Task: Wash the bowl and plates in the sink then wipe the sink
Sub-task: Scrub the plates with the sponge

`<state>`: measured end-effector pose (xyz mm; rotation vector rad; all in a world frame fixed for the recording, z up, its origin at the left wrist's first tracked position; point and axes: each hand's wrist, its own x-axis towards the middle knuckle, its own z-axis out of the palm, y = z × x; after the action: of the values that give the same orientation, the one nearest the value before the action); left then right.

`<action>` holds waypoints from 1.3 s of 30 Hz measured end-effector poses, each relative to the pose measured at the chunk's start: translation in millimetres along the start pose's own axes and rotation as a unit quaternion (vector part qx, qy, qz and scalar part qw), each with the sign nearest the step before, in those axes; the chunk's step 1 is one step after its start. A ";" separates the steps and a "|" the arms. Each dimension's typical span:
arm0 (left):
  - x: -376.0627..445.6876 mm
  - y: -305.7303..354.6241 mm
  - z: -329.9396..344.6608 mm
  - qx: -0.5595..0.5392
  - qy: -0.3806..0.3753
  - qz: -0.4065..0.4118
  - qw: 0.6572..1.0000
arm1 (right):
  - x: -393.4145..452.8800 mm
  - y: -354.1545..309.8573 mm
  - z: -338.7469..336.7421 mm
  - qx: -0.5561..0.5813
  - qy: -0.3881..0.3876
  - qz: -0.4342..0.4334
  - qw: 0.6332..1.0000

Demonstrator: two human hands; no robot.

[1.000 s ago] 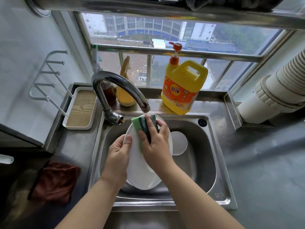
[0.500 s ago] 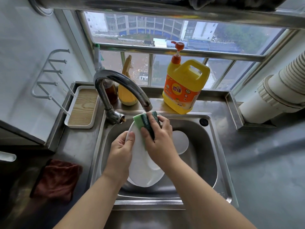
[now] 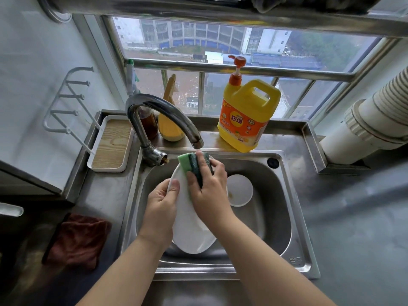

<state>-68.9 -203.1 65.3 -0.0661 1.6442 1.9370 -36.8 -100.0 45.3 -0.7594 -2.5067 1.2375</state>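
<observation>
Steel sink [image 3: 293, 219]: plate [image 3: 189, 226] is gripped at its left rim by left hand [image 3: 160, 208]; sponge [image 3: 194, 165] is clasped against it by right hand [image 3: 209, 191]; bowl [image 3: 239, 189] right.

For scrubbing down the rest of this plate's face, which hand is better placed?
The right hand: it already grips the sponge against the top of the plate. The left hand holds the plate's rim, propping it tilted in the sink.
</observation>
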 end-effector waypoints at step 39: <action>24.7 0.4 -0.3 0.025 -0.048 -0.045 0.998 | 8.4 25.2 -29.6 -0.038 -0.023 0.018 0.999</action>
<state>-89.5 -193.5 55.7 -0.0277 1.5983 1.8026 -22.4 -62.9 43.3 -0.8059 -2.6014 1.1920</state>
